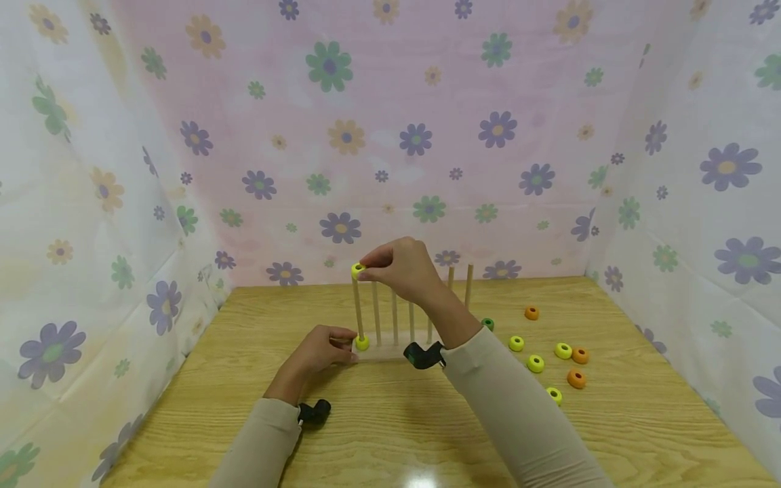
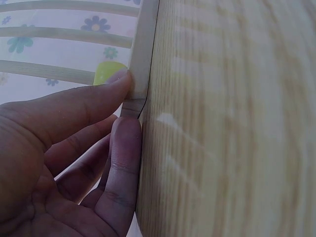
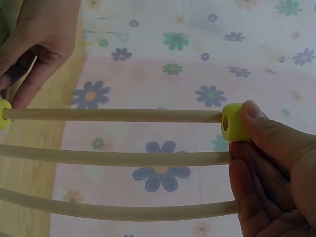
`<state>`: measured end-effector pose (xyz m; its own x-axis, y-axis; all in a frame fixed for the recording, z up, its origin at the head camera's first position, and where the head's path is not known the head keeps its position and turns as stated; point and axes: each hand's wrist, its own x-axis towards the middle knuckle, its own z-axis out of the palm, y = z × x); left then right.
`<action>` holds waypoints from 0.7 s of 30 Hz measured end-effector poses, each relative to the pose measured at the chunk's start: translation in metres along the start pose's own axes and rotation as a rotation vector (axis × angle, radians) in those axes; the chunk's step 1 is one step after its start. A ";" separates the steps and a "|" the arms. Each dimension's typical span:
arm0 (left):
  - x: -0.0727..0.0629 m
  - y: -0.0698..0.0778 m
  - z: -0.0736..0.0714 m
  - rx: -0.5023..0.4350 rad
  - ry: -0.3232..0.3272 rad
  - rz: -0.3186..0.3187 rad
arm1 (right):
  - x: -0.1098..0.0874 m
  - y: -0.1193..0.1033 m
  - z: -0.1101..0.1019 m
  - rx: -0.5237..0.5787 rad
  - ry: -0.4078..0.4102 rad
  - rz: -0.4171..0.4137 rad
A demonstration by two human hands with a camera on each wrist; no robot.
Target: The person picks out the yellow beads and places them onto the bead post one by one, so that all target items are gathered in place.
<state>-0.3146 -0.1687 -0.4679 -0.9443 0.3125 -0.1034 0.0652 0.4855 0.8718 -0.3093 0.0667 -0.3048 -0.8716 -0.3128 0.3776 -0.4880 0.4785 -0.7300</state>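
A wooden peg rack (image 1: 390, 351) stands on the table with a row of upright pegs. My left hand (image 1: 322, 350) holds its left end; in the left wrist view the thumb (image 2: 106, 96) lies against the base's edge and a finger presses the end. One yellow bead (image 1: 363, 343) sits at the bottom of the leftmost peg (image 1: 358, 308). At that peg's top, my right hand (image 1: 405, 271) pinches another yellow bead (image 3: 237, 122) between thumb and fingers. Its hole faces the peg tip, and the bead appears just off the peg's line in the right wrist view.
Loose beads lie on the table to the right: several yellow ones (image 1: 535, 364), some orange ones (image 1: 576, 378) and a green one (image 1: 487, 324) near the rack's right end. Flowered cloth (image 1: 415, 176) encloses the table (image 1: 378, 434) at the back and sides.
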 end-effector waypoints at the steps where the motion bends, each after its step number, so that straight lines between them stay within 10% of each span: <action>1: 0.000 0.000 0.000 0.001 0.000 0.000 | 0.000 0.000 0.000 0.002 0.000 0.004; 21: -0.001 0.000 0.001 -0.003 -0.007 0.008 | 0.001 -0.010 0.008 -0.015 0.020 0.049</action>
<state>-0.3139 -0.1684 -0.4680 -0.9416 0.3218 -0.0993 0.0721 0.4805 0.8741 -0.3049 0.0557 -0.3019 -0.8952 -0.2718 0.3531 -0.4450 0.5054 -0.7393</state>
